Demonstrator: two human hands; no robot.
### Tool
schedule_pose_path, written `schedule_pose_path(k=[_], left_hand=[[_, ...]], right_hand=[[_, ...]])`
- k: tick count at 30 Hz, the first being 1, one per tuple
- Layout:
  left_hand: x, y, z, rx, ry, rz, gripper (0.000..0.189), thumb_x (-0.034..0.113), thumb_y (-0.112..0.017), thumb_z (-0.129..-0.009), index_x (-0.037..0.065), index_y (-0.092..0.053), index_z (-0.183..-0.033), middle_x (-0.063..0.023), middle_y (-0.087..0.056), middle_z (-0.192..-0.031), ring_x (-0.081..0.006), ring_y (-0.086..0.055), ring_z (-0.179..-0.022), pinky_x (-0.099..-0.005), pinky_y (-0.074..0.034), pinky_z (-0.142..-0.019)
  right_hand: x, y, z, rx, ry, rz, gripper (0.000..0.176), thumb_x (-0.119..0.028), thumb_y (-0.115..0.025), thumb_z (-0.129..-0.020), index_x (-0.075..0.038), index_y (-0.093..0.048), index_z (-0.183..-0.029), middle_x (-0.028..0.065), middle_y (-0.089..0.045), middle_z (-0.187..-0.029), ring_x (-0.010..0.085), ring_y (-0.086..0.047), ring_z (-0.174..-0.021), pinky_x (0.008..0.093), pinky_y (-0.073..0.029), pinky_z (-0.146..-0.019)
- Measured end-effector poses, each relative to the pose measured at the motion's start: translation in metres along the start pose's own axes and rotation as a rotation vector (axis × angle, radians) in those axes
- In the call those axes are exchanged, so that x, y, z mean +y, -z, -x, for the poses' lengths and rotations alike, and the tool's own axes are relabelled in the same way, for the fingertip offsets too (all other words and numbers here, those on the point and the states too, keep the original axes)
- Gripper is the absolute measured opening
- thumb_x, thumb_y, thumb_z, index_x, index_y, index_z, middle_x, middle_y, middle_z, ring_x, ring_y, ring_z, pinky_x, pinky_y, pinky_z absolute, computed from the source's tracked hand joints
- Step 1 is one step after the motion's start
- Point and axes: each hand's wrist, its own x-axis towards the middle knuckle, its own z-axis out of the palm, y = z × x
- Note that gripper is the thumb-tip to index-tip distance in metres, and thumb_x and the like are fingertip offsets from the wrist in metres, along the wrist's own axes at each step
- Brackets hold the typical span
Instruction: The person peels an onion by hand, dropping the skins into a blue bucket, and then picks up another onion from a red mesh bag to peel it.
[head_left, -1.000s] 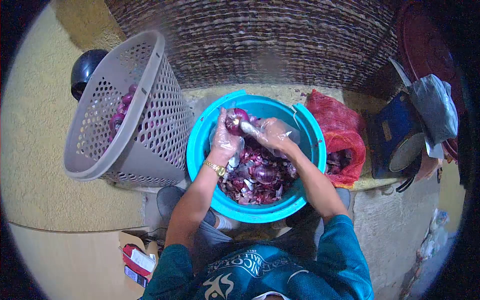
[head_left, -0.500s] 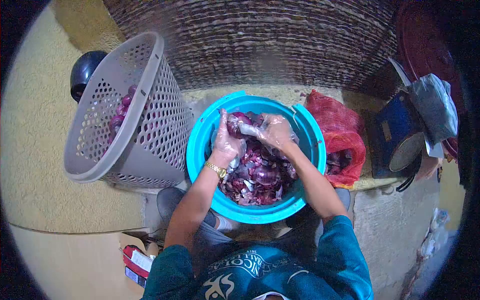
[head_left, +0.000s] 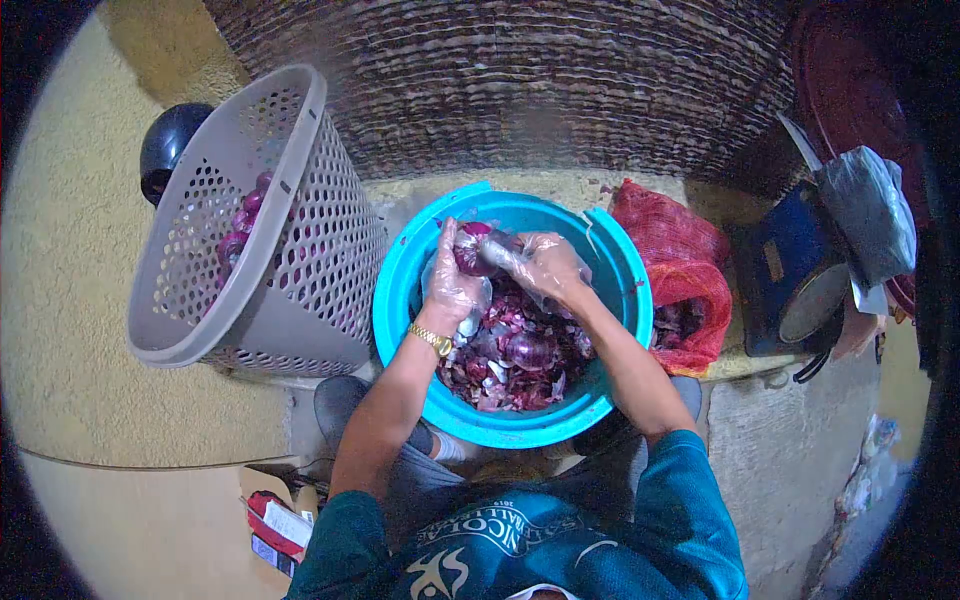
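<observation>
My left hand (head_left: 453, 285), in a clear plastic glove with a gold watch at the wrist, is closed around a red onion (head_left: 471, 256) above a turquoise tub (head_left: 405, 388). My right hand (head_left: 552, 266), gloved too, curls inward with its front end against the onion's right side. Something pale greyish shows there; whether it is a tool or a gloved finger I cannot make out. Below both hands the tub holds onion skins (head_left: 500, 389) and a whole red onion (head_left: 530, 350).
At left a grey perforated basket (head_left: 335, 240) leans, with several red onions (head_left: 237, 240) inside. Right of the tub lies a red mesh sack (head_left: 685, 245). Farther right stand a blue dial scale (head_left: 790, 245) and a grey plastic bundle (head_left: 868, 215). A black rounded object (head_left: 170, 150) sits behind the basket.
The onion in my left hand has turned slightly, showing a brighter purple surface. My right hand's front end has shifted a little on it. The tub and basket stay put.
</observation>
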Motion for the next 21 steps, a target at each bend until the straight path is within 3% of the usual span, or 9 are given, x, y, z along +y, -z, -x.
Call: schedule_pose_path(k=[8, 12, 14, 17, 21], left_hand=[[-0.002, -0.001, 0.000, 0.001, -0.039, -0.066, 0.046, 0.049, -0.053, -0.094, 0.007, -0.059, -0.112, -0.0118, -0.066, -0.107, -0.0268, -0.063, -0.098, -0.0440, -0.049, -0.094], [-0.001, 0.003, -0.003, 0.022, -0.017, -0.067, 0.048, 0.051, -0.054, -0.092, 0.007, -0.059, -0.111, -0.0125, -0.066, -0.106, -0.0266, -0.064, -0.098, -0.0446, -0.050, -0.093], [0.000, 0.005, -0.004, 0.081, -0.005, -0.051, 0.061, 0.056, -0.052, -0.091, 0.001, -0.056, -0.117, -0.0161, -0.062, -0.116, -0.0299, -0.061, -0.105, -0.0460, -0.046, -0.098], [0.004, 0.004, -0.001, -0.006, 0.097, 0.088, 0.052, 0.052, -0.055, -0.091, 0.007, -0.054, -0.117, -0.0179, -0.063, -0.110, -0.0322, -0.063, -0.100, -0.0471, -0.050, -0.093], [0.003, 0.008, -0.005, -0.011, 0.110, 0.128, 0.051, 0.050, -0.055, -0.092, 0.008, -0.051, -0.120, -0.0197, -0.061, -0.112, -0.0354, -0.062, -0.100, -0.0486, -0.050, -0.094]], right_hand=[[0.009, -0.005, -0.008, -0.091, 0.023, 0.042, 0.066, -0.076, -0.039, -0.083, -0.028, -0.066, -0.119, 0.0192, -0.067, -0.107, 0.0381, -0.062, -0.104, 0.0475, -0.047, -0.091], [-0.004, 0.004, 0.001, -0.124, 0.050, 0.105, 0.068, -0.076, -0.040, -0.083, -0.022, -0.069, -0.112, 0.0176, -0.068, -0.105, 0.0389, -0.063, -0.101, 0.0478, -0.048, -0.089], [-0.004, 0.002, 0.002, -0.128, 0.050, 0.170, 0.068, -0.076, -0.041, -0.083, -0.020, -0.071, -0.107, 0.0172, -0.068, -0.104, 0.0388, -0.063, -0.098, 0.0480, -0.049, -0.087], [0.001, -0.007, 0.003, -0.080, 0.315, 0.176, 0.064, -0.074, -0.049, -0.080, -0.015, -0.074, -0.091, 0.0174, -0.069, -0.093, 0.0381, -0.065, -0.086, 0.0478, -0.051, -0.077], [0.003, 0.001, 0.003, -0.123, 0.262, 0.241, 0.056, -0.064, -0.057, -0.083, -0.011, -0.074, -0.090, 0.0179, -0.069, -0.087, 0.0366, -0.066, -0.082, 0.0440, -0.051, -0.072]])
